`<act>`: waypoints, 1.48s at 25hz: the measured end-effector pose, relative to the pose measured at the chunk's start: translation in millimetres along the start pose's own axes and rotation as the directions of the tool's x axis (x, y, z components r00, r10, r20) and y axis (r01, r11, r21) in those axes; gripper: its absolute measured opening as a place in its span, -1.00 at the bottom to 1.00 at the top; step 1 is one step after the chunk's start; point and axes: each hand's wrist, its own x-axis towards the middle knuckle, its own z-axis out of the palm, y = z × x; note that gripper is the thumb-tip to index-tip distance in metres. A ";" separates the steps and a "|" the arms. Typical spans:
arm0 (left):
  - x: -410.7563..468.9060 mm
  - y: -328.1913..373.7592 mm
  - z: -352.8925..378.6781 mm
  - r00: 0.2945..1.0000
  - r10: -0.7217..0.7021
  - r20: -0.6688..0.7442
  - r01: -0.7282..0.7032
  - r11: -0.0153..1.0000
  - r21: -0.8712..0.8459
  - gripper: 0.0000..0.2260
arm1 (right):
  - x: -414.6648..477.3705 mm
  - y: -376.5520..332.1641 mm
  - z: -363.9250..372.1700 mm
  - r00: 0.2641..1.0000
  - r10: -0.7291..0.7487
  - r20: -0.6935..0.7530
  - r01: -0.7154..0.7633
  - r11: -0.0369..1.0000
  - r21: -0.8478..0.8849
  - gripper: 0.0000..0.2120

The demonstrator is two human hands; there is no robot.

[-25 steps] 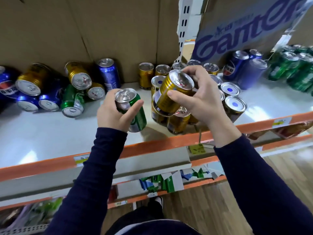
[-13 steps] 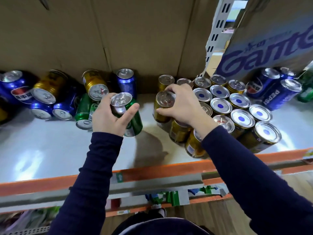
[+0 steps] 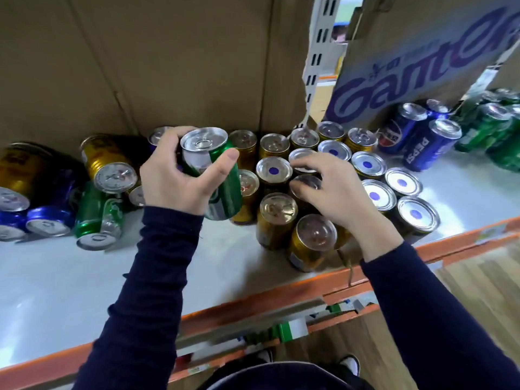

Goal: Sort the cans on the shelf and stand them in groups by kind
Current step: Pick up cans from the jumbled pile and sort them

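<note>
**Green can held up, gold cans grouped on the shelf**

Nearest, the left hand (image 3: 180,178) has its fingers clamped around a green can (image 3: 219,175), held tilted above the white shelf (image 3: 84,282). The right hand (image 3: 334,192) hovers with fingers spread over the standing gold cans (image 3: 277,218), fingertips at one lid. Farther left, mixed cans (image 3: 98,209) lie toppled; far right stand blue cans (image 3: 427,144) against the cardboard (image 3: 168,57)

Toppled cans (image 3: 108,175) lie left of standing cans (image 3: 367,164).
</note>
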 end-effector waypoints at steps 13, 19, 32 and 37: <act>-23.2 123.6 175.8 0.946 0.201 0.254 -0.162 0.972 -0.169 -0.52 | -71.6 180.3 -110.2 0.934 0.213 -0.286 -0.220 0.976 0.010 -0.79; -70.2 192.7 301.2 0.951 0.165 0.263 -0.123 0.978 -0.170 -0.54 | -123.7 304.4 -180.8 0.927 0.299 -0.228 -0.297 0.954 0.043 -0.80; -113.5 236.8 494.4 0.941 0.002 0.339 0.000 1.000 -0.005 -0.46 | -146.7 475.2 -259.4 0.960 0.271 -0.069 -0.278 0.954 -0.112 -0.79; -101.9 227.5 563.9 0.951 0.025 0.310 -0.056 0.994 0.090 -0.48 | -129.7 516.1 -265.5 0.969 0.248 -0.020 -0.248 0.959 -0.139 -0.79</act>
